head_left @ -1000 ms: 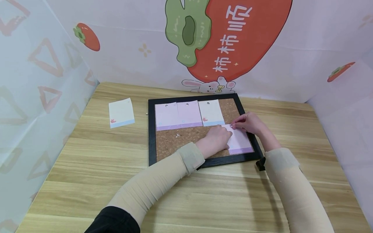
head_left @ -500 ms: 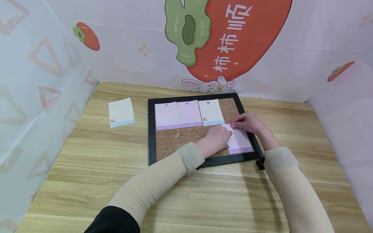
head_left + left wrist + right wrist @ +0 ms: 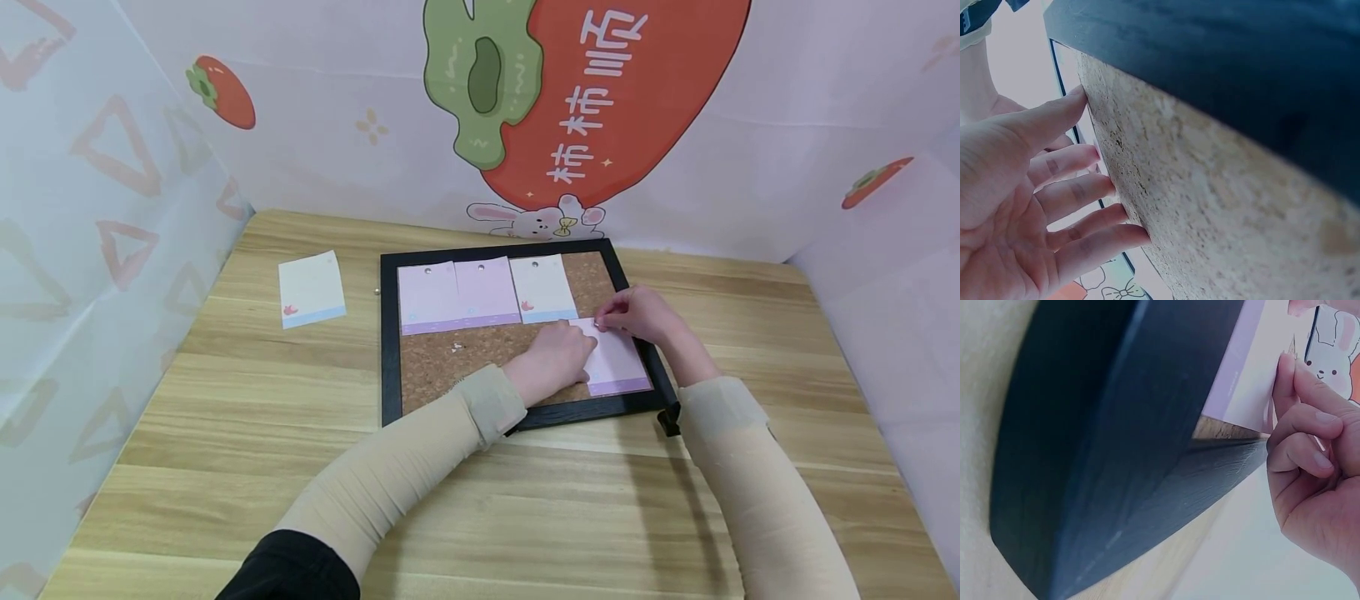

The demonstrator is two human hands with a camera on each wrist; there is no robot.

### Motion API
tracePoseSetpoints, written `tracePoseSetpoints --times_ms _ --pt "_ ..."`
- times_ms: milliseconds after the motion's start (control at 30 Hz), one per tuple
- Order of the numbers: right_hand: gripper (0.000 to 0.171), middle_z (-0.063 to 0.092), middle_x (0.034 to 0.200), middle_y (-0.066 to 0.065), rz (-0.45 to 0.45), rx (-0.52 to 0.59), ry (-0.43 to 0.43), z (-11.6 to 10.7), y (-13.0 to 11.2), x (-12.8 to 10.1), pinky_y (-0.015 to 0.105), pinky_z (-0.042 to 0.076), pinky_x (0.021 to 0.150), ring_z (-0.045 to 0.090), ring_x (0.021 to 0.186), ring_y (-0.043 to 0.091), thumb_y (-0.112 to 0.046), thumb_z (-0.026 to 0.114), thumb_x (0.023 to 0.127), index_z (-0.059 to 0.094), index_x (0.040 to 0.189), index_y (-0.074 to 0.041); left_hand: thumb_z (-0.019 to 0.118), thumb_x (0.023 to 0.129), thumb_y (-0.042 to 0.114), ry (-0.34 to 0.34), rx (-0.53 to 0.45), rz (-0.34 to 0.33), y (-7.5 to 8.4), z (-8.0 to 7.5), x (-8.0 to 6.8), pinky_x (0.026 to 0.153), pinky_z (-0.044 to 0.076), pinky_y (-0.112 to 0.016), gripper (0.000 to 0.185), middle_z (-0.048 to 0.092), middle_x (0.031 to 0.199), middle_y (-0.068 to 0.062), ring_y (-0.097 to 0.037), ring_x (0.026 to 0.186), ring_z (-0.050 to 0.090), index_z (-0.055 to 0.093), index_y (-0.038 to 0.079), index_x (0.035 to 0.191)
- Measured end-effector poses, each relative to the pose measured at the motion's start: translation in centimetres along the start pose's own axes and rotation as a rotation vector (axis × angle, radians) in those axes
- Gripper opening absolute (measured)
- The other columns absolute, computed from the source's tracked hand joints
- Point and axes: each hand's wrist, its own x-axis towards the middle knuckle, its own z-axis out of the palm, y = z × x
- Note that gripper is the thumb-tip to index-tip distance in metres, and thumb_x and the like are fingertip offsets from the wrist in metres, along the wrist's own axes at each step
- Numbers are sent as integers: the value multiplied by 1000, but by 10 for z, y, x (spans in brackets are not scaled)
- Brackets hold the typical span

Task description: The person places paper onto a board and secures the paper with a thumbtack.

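A black-framed corkboard point(image 3: 495, 354) stands on the table. On its lower right part lies a pink note sheet point(image 3: 617, 367) with a purple bottom band. My left hand point(image 3: 551, 361) rests its fingertips on the left side of that sheet and the cork; in the left wrist view the left hand point(image 3: 1029, 194) has its fingers spread and extended. My right hand point(image 3: 641, 317) pinches a small pushpin point(image 3: 597, 323) at the sheet's top edge. In the right wrist view the right hand point(image 3: 1316, 437) has thumb and index finger together, mostly hiding the pin, with the other fingers curled.
Two pink sheets point(image 3: 457, 296) and a white sheet point(image 3: 546, 292) hang pinned along the board's top. Another white sheet point(image 3: 311, 292) lies on the table to the left, with a small pin point(image 3: 377, 292) beside the frame. A patterned backdrop point(image 3: 322, 142) rises behind.
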Motion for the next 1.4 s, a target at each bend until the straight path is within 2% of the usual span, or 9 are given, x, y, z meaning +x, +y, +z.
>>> tracePoseSetpoints --times_ms 700,1167,1400 --pt "14 70 88 12 17 -32 -29 -2 -4 2 28 42 68 53 79 23 -17 71 92 75 96 -4 67 93 47 -23 -8 -7 0 0 2 91 55 -29 42 73 113 2 -17 104 67 67 19 126" --pt "14 69 77 8 12 7 -56 -3 -5 1 24 48 62 58 67 17 -13 68 95 72 96 0 66 94 47 -27 1 -6 0 0 2 91 55 -29 41 73 114 2 -17 104 67 67 19 124" --pt "14 69 76 8 14 10 -70 -4 -6 0 25 51 62 60 65 16 -13 67 95 71 96 1 67 94 47 -17 0 -1 -1 1 2 89 56 -29 40 73 111 1 -17 103 67 68 19 122"
